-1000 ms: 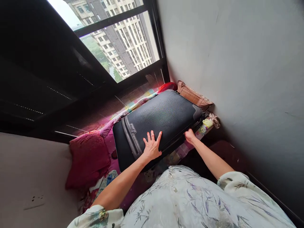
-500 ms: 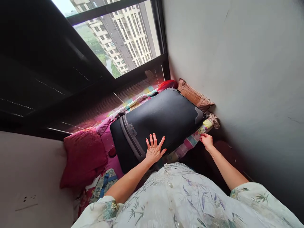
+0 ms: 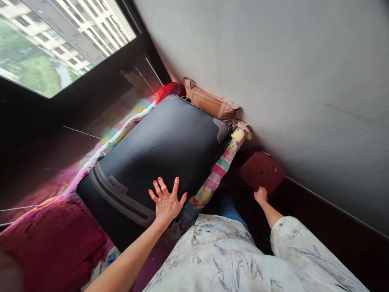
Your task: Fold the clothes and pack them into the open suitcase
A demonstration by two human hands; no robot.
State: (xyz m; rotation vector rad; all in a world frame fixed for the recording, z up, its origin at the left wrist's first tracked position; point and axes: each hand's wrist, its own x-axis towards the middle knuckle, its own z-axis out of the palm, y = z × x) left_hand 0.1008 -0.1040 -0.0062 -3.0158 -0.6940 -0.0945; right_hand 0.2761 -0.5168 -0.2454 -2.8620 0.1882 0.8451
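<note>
Left hand lies flat, fingers spread, on the black suitcase; right hand hangs loose beside it. It looks bulky, heavy, best held by its edges.

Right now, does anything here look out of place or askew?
Yes. The big black fabric suitcase lies flat and askew across the bright patterned bedding, its corner reaching the bed's edge. The left hand is spread on it; the right hand hangs below.

black suitcase, grey trim; bedsheet pink/yellow/blue checks with cartoon prints; dark red pillow; tan bag; maroon stool; white leaf-print shirt
</note>
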